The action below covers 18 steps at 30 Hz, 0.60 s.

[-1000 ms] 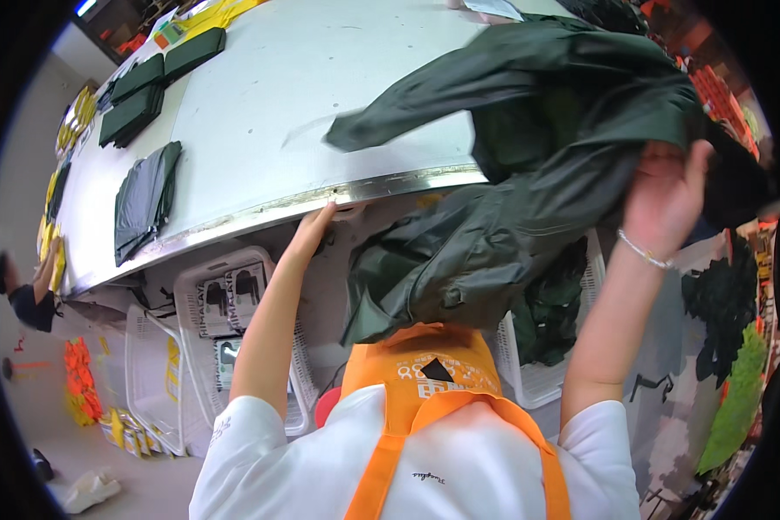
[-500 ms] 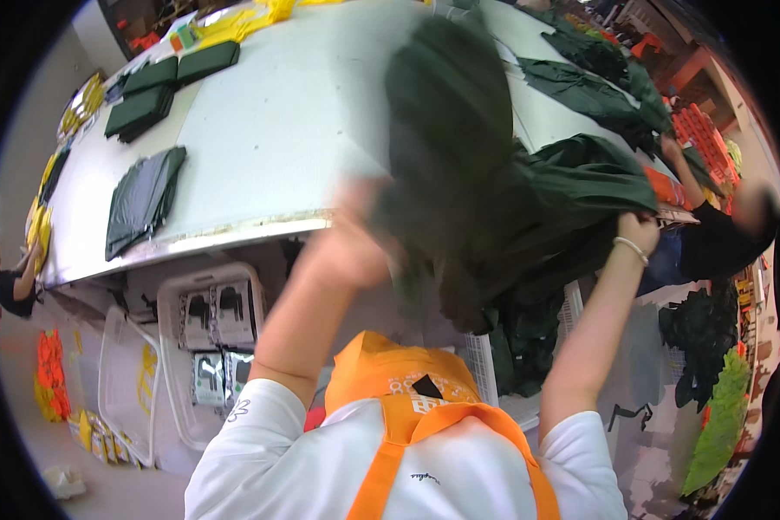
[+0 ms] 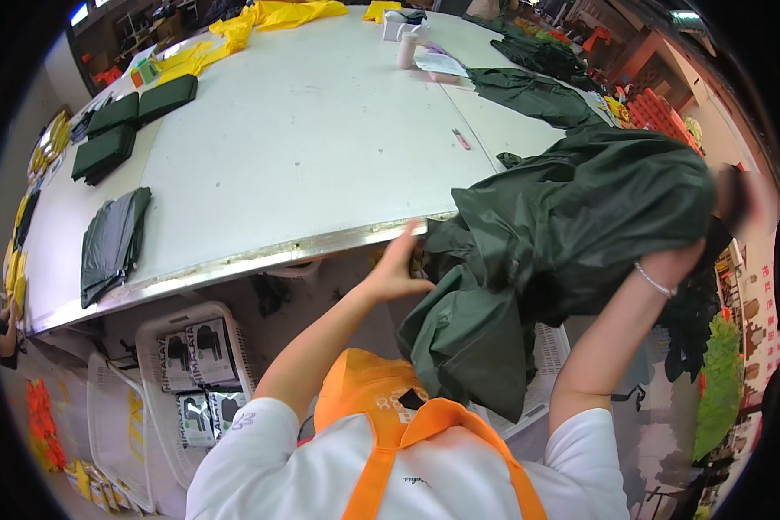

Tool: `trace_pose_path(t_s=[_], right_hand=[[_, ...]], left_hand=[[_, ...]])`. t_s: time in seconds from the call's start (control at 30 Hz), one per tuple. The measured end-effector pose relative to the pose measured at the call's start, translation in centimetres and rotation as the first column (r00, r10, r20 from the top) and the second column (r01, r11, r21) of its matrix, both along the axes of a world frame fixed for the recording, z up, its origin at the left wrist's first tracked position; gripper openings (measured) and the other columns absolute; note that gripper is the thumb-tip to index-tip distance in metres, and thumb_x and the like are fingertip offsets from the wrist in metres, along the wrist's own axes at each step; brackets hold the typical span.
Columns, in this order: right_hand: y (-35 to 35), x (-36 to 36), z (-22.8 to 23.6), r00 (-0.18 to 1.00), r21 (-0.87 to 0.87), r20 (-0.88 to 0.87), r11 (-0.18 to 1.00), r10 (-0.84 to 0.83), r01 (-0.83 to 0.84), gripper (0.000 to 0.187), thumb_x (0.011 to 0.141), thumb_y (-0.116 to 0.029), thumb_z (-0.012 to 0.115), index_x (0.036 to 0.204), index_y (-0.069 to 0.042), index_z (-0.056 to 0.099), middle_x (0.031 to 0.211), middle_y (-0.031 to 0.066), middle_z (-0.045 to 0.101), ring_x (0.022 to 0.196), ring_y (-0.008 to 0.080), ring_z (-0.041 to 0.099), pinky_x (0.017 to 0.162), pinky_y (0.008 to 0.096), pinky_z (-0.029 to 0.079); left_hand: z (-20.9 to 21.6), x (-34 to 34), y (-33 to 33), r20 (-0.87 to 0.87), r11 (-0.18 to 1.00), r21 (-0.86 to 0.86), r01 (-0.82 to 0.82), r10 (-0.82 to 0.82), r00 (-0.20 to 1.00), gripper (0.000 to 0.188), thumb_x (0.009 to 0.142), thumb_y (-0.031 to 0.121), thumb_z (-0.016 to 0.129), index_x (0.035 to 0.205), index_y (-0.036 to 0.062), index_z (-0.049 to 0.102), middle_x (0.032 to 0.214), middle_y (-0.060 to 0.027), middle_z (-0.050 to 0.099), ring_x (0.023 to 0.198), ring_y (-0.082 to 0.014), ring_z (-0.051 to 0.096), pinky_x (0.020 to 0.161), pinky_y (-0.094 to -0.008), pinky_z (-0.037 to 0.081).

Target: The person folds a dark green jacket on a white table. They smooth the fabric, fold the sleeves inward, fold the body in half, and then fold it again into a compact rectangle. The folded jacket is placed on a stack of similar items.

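A large, crumpled dark green garment [image 3: 572, 217] of thin, slightly shiny cloth lies over the table's front edge on the right. Part of it hangs down in front of me. My left hand [image 3: 399, 270] is beside its left side at the table edge, thumb and fingers spread, gripping nothing. At the garment's lower right, my right hand [image 3: 680, 262], with a bracelet at the wrist, reaches in against the cloth. Fabric hides its fingers, so its grip does not show.
Folded dark green garments [image 3: 117, 238] lie on the white table [image 3: 260, 147] at left. Yellow cloth [image 3: 295, 13], a white bottle [image 3: 406, 50] and a small cutter [image 3: 461, 139] are farther back. Below stands a white basket [image 3: 225, 321] of packages. A blurred person [image 3: 745, 204] is close on the right.
The garment has come down from its raised, blurred position and spread rightward over the table edge. My left hand has moved right and lower; my right hand has gone farther right.
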State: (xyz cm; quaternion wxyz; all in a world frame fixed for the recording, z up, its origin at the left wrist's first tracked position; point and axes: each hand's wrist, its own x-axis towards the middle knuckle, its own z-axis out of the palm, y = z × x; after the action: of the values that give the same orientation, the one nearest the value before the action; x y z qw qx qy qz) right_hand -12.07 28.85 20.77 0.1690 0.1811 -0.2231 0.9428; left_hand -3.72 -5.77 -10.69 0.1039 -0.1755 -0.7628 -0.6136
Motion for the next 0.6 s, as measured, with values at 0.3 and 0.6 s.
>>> trace_pose_path(t_s=[0.3, 0.6], right_hand=[[2.5, 2.0, 1.3, 0.937, 0.195, -0.214, 0.952, 0.277, -0.237, 0.032, 0.096, -0.018, 0.035, 0.117, 0.003, 0.047, 0.122, 0.0164, 0.044, 0.114, 0.0265, 0.043, 0.105, 0.0419, 0.029], [5.5, 15.0, -7.8, 0.783, 0.868, 0.491, 0.134, -0.382, -0.479, 0.042, 0.093, -0.037, 0.054, 0.086, 0.003, 0.063, 0.065, 0.0025, 0.062, 0.045, 0.0053, 0.05, 0.032, 0.0218, 0.026]], left_hand=[[7.4, 0.5, 11.0, -0.224, 0.987, 0.008, 0.161, -0.155, 0.962, 0.046, 0.074, 0.0, 0.052, 0.12, 0.0036, 0.053, 0.117, -0.0198, 0.056, 0.117, -0.033, 0.05, 0.1, -0.0396, 0.038], [18.5, 3.4, -3.8, -0.325, 0.821, 0.543, -0.176, 0.399, 0.857, 0.018, 0.088, 0.017, 0.055, 0.085, -0.0006, 0.054, 0.079, -0.0013, 0.055, 0.072, -0.0075, 0.049, 0.066, -0.0208, 0.04]])
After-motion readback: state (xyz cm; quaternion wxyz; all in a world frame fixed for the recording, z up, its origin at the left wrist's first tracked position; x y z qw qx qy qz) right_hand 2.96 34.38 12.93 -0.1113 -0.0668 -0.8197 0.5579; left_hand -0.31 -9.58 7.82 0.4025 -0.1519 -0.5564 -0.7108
